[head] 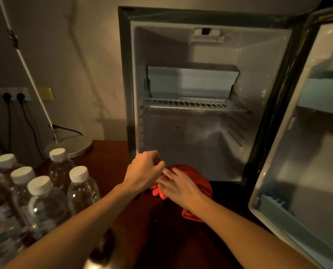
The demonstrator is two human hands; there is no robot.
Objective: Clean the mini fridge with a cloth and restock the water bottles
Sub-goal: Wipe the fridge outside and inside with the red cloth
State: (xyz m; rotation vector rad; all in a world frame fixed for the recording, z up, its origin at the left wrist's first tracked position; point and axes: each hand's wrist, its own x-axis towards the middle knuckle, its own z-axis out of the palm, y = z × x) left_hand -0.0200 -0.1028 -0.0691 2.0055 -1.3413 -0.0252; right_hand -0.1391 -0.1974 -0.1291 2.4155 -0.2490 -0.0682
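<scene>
Before the open fridge (190, 133), the cloth (196, 179) lay bunched on the table (107, 156). My right hand (178, 184) pressed it flat-fingered; my left hand (144, 168) pinched an edge. Cleaning had barely begun: next I judged I must gather it and wipe inside. Bottles (45, 183) waited left.

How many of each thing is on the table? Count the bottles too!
Water bottles: 6 with caps showing
Red cloth: 1
Mini fridge: 1
Lamp base: 1
Total: 9
</scene>
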